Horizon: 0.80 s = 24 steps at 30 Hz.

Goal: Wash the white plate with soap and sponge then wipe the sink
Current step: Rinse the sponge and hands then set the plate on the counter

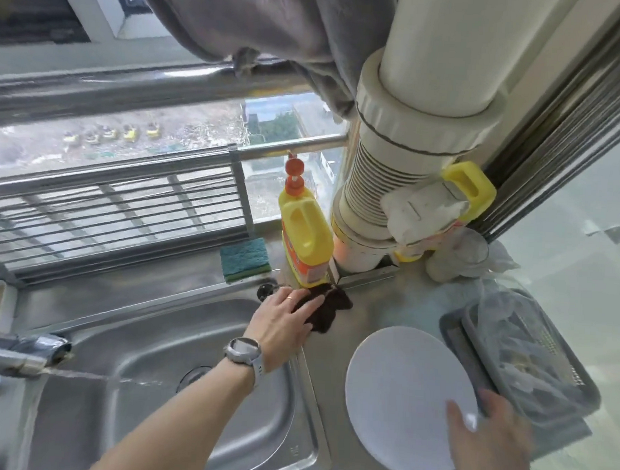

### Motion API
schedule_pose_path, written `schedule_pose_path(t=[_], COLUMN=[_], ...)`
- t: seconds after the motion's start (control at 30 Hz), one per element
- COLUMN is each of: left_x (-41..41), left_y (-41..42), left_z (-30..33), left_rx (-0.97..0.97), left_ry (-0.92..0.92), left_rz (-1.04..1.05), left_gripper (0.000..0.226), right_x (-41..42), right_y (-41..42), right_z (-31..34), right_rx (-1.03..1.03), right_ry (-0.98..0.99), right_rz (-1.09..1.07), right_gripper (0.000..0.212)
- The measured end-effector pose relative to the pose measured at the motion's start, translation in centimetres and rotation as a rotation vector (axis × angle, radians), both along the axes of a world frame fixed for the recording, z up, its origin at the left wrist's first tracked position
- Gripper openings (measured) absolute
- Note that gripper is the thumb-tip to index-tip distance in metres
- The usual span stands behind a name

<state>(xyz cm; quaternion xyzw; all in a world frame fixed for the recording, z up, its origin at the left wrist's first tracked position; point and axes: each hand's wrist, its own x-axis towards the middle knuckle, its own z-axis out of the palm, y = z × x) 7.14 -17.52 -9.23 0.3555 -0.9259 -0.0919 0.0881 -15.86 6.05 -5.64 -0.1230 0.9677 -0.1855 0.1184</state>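
1. Right hand [489, 441], blurred, grips the round white plate [406, 399] at its near rim, thumb on top; plate sits over the steel counter [365, 319], right of the sink.
2. Grey plastic basket [530, 365] just beside the plate, far right.
3. Stainless steel sink [159, 398]: tap [19, 353] at left running water.
4. Yellow soap bottle with orange pump [303, 231] and teal-green sponge [245, 258] stand behind the sink, white drain pipe [405, 139] beside them.
5. Left hand [283, 322], watch on wrist, fingers spread flat on a dark brown cloth [328, 306] at the bottle's base.
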Motion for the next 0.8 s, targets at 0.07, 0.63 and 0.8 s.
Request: schedule_pose_path(t=[0.07,0.63,0.8], left_x=[-0.3,-0.8,-0.6], left_y=[-1.1,12.1,22.6], left_z=[-0.5,-4.5,-5.4], left_rx=[-0.044,0.295,0.135], left_ry=[-0.115,0.152,0.069], left_rz=[-0.078,-0.514,-0.601], left_gripper=[0.062,0.055,0.067], right_x=[-0.6,2.5,3.7], right_y=[2.5,10.3,10.3], right_z=[-1.3,6.5,9.6], right_rx=[0.014,-0.900,-1.014], right_ry=[-0.117,-0.634,-0.576], right_rz=[-0.072,-0.358,-0.418], right_gripper=[0.044,0.010,0.007])
